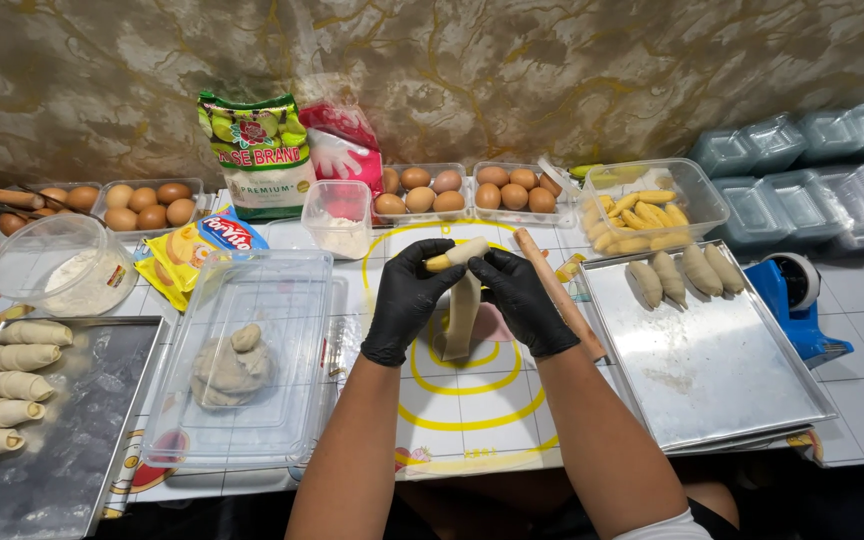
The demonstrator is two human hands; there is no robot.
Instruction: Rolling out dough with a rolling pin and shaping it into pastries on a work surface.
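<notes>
While a banana piece point(439, 263) pokes from the dough strip point(462, 305), the fingers of the black-gloved left hand point(407, 295) and right hand point(524, 300) pinch closed around its upper end. The strip hangs below the fingertips onto a yellow-ringed mat point(472, 400); a rolling pin point(559, 292) lies just right.

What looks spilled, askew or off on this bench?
Nothing is spilled or damaged. The wooden rolling pin lies diagonally, its end over the metal tray rim. A dough strip dangles between both gloved hands.
</notes>
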